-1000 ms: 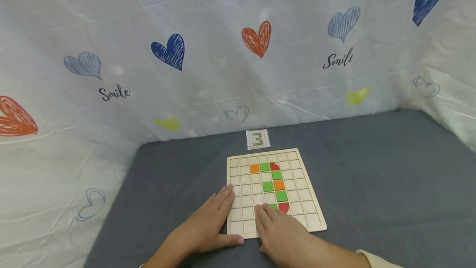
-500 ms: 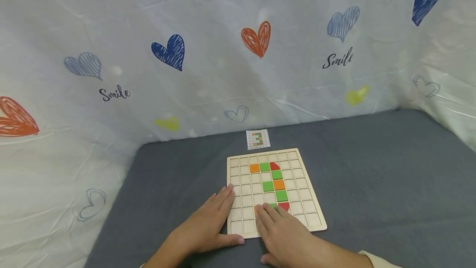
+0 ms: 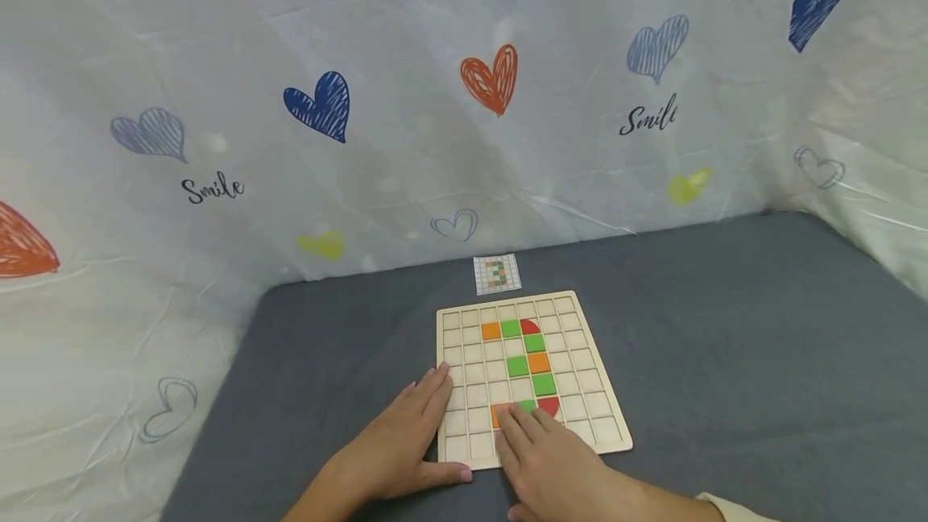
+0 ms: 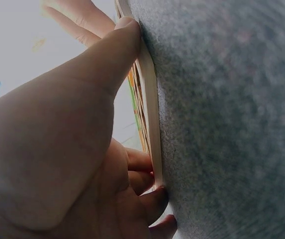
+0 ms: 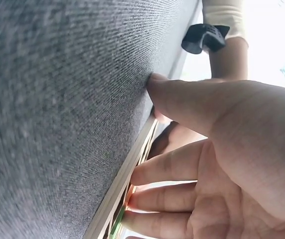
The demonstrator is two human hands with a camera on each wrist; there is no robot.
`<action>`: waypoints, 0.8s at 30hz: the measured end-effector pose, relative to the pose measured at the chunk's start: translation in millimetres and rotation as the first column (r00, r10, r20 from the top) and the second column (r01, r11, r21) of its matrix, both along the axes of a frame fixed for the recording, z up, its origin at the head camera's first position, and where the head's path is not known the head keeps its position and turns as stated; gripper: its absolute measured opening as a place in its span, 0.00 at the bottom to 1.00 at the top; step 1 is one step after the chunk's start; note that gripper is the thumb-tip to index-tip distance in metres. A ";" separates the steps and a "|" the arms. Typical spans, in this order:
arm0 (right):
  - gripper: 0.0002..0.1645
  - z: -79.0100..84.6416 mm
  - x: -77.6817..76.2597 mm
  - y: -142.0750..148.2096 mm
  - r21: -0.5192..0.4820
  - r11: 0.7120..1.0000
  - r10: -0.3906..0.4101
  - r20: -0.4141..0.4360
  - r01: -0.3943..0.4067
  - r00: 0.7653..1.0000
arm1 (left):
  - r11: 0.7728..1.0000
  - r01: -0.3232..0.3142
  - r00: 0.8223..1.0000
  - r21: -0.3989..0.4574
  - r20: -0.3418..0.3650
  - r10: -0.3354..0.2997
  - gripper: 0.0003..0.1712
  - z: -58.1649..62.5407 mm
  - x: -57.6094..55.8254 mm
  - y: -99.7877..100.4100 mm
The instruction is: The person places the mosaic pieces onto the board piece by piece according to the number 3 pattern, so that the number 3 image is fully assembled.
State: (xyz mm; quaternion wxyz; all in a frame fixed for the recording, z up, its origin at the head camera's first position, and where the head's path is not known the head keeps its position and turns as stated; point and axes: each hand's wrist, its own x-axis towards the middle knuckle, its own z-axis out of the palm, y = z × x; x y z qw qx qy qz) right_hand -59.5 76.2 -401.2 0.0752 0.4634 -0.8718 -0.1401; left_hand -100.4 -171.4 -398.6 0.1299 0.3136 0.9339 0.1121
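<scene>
A square wooden grid board (image 3: pixel 456 424) lies on the dark cloth, with orange, green and red tiles set in its cells in the shape of a 3. My left hand (image 3: pixel 399 445) rests at its near left corner, fingers along the left edge and thumb (image 4: pixel 127 37) at the front edge. Straight fingers of my right hand (image 3: pixel 554 466) touch the bottom row of tiles. They partly cover an orange tile (image 3: pixel 496 417) and a green tile (image 3: pixel 527 406). A rounded red tile (image 3: pixel 548 407) shows beside them. The right thumb (image 5: pixel 167 89) is down at the cloth in front of the board.
A small printed card (image 3: pixel 497 274) with a coloured grid pattern lies just beyond the board. Dark grey cloth (image 3: pixel 710 345) covers the table. Behind it hangs a white curtain (image 3: pixel 406 167) printed with hearts and "Smile".
My right fingers have shifted slightly right on the bottom row, so more of the orange tile shows. The left hand keeps its place on the board. The head view has turned a little.
</scene>
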 end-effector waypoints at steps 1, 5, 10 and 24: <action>0.46 -0.4 -0.2 -0.4 0.002 1.000 0.003 -0.002 -0.003 1.000 | 1.000 -0.002 1.000 -0.001 0.002 0.002 0.65 -0.1 0.4 -0.5; 0.46 -1.1 -0.5 -1.8 -0.004 1.000 0.014 -0.006 -0.014 1.000 | 1.000 -0.014 1.000 0.001 0.007 0.014 0.65 -0.3 1.8 -2.0; 0.46 -1.4 -0.9 -2.9 -0.016 1.000 0.026 -0.017 -0.027 1.000 | 1.000 -0.019 1.000 0.007 0.003 0.019 0.65 -0.7 2.7 -3.3; 0.45 -1.8 -2.0 -0.2 -0.026 0.998 0.057 -0.004 -0.057 0.998 | 1.000 -0.007 1.000 0.020 0.002 0.007 0.65 -4.4 3.5 -3.4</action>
